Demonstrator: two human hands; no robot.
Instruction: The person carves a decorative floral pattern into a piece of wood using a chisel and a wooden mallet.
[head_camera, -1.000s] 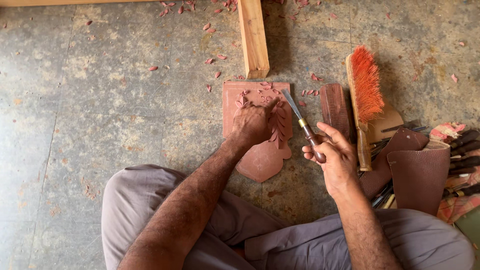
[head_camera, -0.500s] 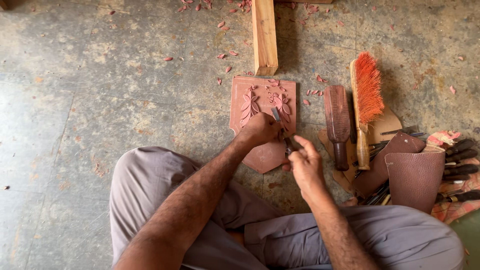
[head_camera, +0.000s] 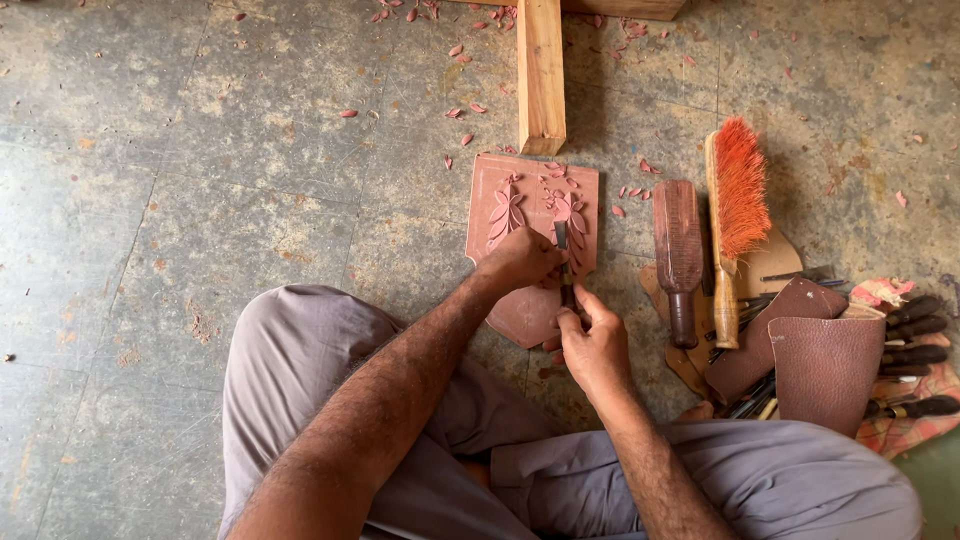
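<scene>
While the far left is pretty much just worn grey concrete floor (head_camera: 150, 200) with a few reddish wood chips (head_camera: 348, 113) scattered on it, the action is found in the middle, where a grey trouser leg (head_camera: 290, 370) is folded under the person sitting cross-legged. A reddish carved panel (head_camera: 500, 185) is laid flat on the floor, its top edge butted up against the end of a pale timber beam (head_camera: 541, 75), and leaf shapes can be seen cut into its surface. The left hand (head_camera: 520, 262) is pressed down on the lower part of the panel, fingers curled in near the blade, so the panel is steadied rather than gripped. Just beside it, the right hand (head_camera: 592, 345) is wrapped closed around the handle of a chisel (head_camera: 563, 262), whose metal blade is pointed up onto the carving between the leaves; how tightly it's clenched can't be told. Further right, a dark wooden mallet (head_camera: 680, 250) is laid on the floor, handle toward the person, and right next to it a hand brush (head_camera: 738, 185) with orange bristles is resting. At the far right, a brown leather tool roll (head_camera: 825, 365) is spread open, with several dark tool handles (head_camera: 910, 330) sticking out near a patterned cloth (head_camera: 885, 292).
</scene>
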